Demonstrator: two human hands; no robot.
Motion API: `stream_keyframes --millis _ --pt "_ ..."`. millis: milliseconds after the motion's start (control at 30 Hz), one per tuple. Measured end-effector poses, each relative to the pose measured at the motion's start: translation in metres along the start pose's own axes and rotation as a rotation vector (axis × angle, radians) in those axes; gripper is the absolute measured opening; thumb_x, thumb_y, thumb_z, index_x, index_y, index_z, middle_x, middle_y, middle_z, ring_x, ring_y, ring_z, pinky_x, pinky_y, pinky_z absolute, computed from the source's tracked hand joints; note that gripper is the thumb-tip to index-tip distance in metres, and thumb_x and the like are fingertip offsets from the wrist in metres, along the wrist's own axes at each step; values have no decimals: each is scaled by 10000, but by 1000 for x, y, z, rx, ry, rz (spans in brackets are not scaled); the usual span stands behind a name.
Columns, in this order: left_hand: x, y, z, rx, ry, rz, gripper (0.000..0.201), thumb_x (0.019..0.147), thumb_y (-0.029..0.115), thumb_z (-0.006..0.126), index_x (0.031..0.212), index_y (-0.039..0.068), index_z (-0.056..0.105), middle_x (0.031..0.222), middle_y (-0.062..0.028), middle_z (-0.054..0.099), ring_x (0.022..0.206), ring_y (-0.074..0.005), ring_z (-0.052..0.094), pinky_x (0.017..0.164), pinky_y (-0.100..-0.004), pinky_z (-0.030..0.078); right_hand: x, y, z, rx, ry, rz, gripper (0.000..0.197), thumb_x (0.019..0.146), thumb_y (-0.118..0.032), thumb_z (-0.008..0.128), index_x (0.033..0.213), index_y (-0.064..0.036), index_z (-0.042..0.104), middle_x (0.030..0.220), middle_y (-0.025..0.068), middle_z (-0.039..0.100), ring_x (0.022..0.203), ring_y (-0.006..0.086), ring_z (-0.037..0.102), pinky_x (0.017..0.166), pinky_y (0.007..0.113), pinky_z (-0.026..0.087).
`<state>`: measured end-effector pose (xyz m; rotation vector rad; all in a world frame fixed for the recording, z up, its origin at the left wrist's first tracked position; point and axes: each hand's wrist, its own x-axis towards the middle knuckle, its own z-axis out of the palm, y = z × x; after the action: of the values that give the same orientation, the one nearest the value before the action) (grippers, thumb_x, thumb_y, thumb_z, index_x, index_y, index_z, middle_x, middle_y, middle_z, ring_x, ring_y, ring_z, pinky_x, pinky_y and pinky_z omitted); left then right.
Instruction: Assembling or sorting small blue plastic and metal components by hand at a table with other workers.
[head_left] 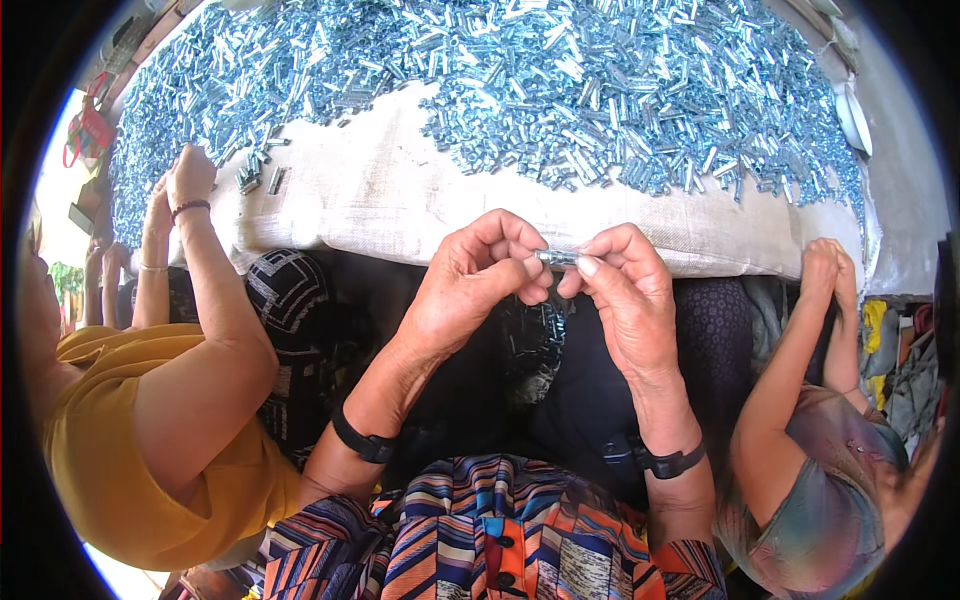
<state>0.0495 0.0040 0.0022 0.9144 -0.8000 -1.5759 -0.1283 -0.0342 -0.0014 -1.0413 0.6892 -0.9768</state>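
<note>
Left hand (478, 265): fingers curled, thumb and fingertips pinched on the left end of a small shiny metal piece (557, 258). Piece sits between the two hands, roughly level, by the near edge of the bench (365, 195). Right hand (632, 292): same pinch on the right end, thumb uppermost. Neither palm is gripping anything that I can see.

Step in hand, my read: two-handed fingertip work on that piece, likely fitting or checking it. Next move calls for both pinches in line and an even push or twist; something that small could slip sideways. Can't tell if it's one part or two joined, fingers cover the ends.

Counts, left to right:
- Co-worker in mustard top (150, 440), left of the hands: 1, both arms up at the bench. More forearms (102, 280) beyond, owner's count unclear.
- Black wristbands: 2, one on the left wrist (362, 436), one on the right (673, 461).
- Clear bag (533, 355) below the hands: 1, contents uncountable.
- Pile of metal pieces (620, 90) beyond the hands: far too many.
- Co-worker in multicolour top (815, 490), right of the hands: 1.
</note>
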Motion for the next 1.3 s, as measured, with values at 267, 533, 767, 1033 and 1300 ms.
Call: stream_keyframes --millis 267,533,767,1033,1300 --pt "-3 6 3 124 9 -14 113 850 13 576 958 -18 560 819 -54 610 725 -101 602 668 -227 506 -6 2 -2 8 -8 -11 59 895 -43 554 929 -15 515 773 73 612 718 125 618 687 243 493" --pt "-10 13 2 277 -28 -31 81 839 21 609 909 -5 577 769 -35 613 679 -85 589 632 -213 488 -11 4 -5 10 -55 54 69 910 -71 553 925 -15 515 768 68 608 670 121 610 643 238 494" --pt "-16 12 -1 371 -116 -116 109 809 0 655 882 8 576 756 -14 604 666 -68 570 610 -202 465 -17 -4 -13 9 -192 184 93 916 -98 553 897 -17 512 741 62 593 610 113 587 587 229 480" --pt "-19 2 -6 -86 -386 -203 220 764 35 721 919 11 567 809 -60 617 721 -112 613 629 -213 470 -27 -4 -6 450 -335 395 114 908 -130 574 886 -33 518 738 61 592 592 128 587 556 242 481" --pt "1 19 -23 589 -65 -55 112 823 101 665 848 6 610 751 13 587 680 -56 510 602 -212 420 16 -22 -24 -762 -93 -26 104 855 -108 621 861 -5 607 659 28 570 612 73 531 563 242 427"
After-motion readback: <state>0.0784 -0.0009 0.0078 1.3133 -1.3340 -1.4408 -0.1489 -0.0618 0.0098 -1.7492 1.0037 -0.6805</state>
